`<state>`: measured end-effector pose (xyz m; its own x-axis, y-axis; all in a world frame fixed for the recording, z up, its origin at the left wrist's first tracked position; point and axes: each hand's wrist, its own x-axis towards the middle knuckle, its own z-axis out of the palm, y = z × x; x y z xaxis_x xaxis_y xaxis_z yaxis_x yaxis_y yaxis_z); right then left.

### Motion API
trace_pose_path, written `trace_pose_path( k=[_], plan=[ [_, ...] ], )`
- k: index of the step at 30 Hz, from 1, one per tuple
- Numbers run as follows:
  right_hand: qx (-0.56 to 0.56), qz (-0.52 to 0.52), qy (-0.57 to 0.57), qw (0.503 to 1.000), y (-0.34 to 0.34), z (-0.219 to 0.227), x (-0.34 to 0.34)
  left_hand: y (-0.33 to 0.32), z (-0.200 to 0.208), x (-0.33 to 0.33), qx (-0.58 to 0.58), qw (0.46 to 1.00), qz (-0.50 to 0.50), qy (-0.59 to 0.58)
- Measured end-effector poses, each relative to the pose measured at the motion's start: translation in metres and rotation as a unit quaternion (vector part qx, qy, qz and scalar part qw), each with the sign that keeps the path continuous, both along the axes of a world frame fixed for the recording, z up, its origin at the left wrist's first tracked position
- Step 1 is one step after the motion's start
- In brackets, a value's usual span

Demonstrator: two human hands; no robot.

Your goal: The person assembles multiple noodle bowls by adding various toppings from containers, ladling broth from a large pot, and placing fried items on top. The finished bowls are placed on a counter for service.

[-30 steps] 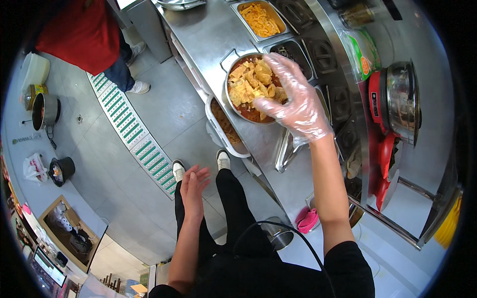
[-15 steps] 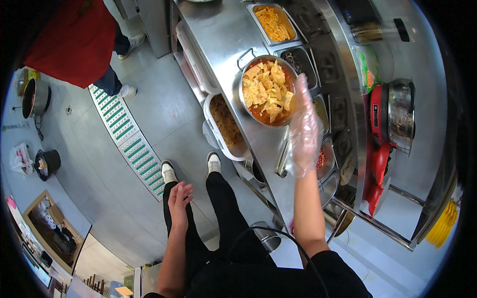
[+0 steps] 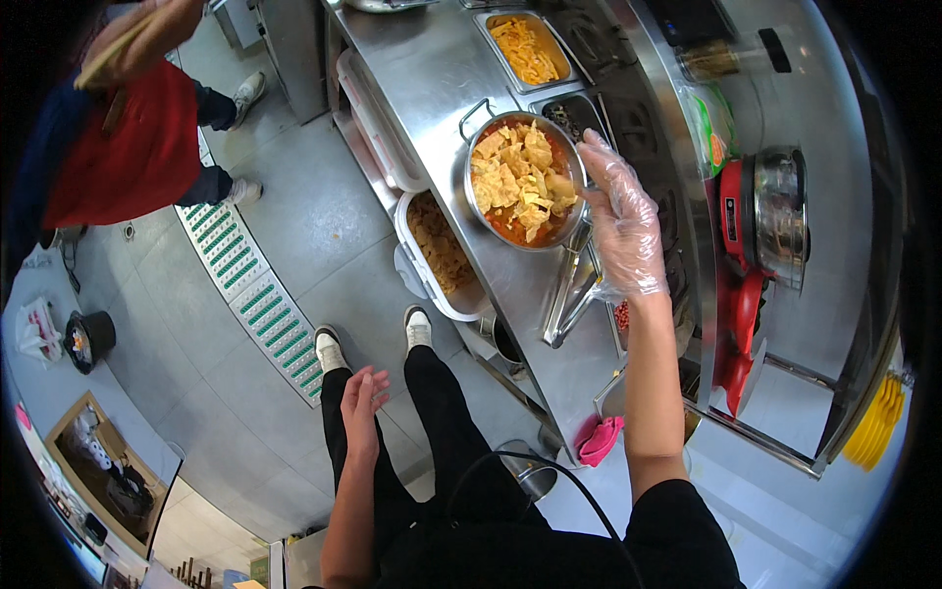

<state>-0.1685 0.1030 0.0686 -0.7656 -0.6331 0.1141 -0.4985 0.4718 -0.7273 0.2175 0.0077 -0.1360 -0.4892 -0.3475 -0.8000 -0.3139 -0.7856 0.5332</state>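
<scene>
My right hand point(image 3: 624, 216), in a clear plastic glove, is at the right rim of a two-handled metal pot point(image 3: 478, 201). Its fingers are apart, with nothing seen in them. Torn pieces of yellowish fried tofu skin or crisps point(image 3: 520, 172) lie on red broth in the pot, which stands on the steel counter point(image 3: 412, 74). Just below the pot rest metal tongs point(image 3: 564, 294). Bare and loosely spread, my left hand point(image 3: 363, 401) hangs above my left leg, away from the counter.
Sunken steel pans with yellow strips point(image 3: 525, 49) and dark bits point(image 3: 567, 116) line the counter's far side. Below its edge is a white tub of brown pieces point(image 3: 442, 240). A pink cloth point(image 3: 601, 442) lies at the near end. Another person in a red apron point(image 3: 137, 162) stands left.
My right hand has shifted right and turned at the pot's rim, uncovering the tongs. The other person's hand with a wooden stick has come into view. My left hand barely moved.
</scene>
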Motion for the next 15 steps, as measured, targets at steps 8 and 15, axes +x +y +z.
trace_pose_path(
  k=[8, 15],
  plan=[
    [-0.006, -0.161, 0.090, 0.983, 0.016, -0.008, 0.042, 0.003, -0.002, 0.010, 0.007, 1.000, 0.004, -0.023],
    [-0.011, -0.114, -0.258, 0.959, 0.025, -0.137, 0.184, 0.008, -0.048, -0.007, -0.005, 0.999, -0.032, -0.022]
  ],
)
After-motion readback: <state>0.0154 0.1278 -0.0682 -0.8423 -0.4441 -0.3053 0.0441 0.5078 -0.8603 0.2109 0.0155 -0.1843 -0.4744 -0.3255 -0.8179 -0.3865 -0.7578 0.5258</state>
